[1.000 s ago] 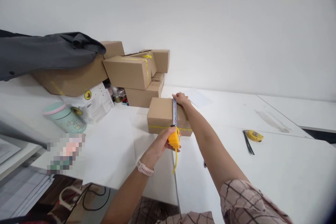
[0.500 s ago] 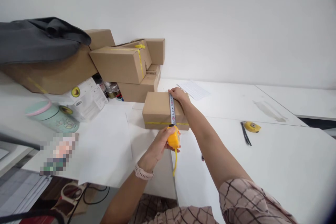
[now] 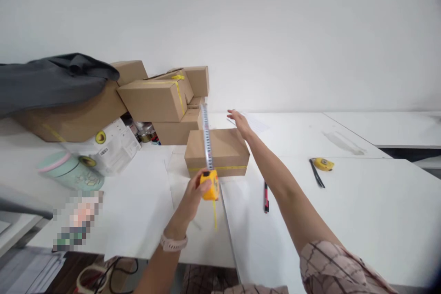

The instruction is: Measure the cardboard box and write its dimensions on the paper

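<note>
My left hand (image 3: 196,193) grips a yellow tape measure (image 3: 210,184) just in front of a small cardboard box (image 3: 223,147) with a yellow strap. The tape's blade (image 3: 206,135) sticks up and away over the box, its far end free in the air. My right hand (image 3: 239,121) hovers past the box's far right corner with fingers stretched out, holding nothing.
A stack of cardboard boxes (image 3: 155,98) stands behind at the left, with a dark garment (image 3: 51,80) over the largest. A mint cup (image 3: 69,172) and white packet (image 3: 110,144) lie left. A pen (image 3: 266,196) and second tape measure (image 3: 323,164) lie on the white table (image 3: 361,211).
My right hand let go of the blade's end and lifted off the box to the right. My left hand shifted left, and the blade now stands free above the box.
</note>
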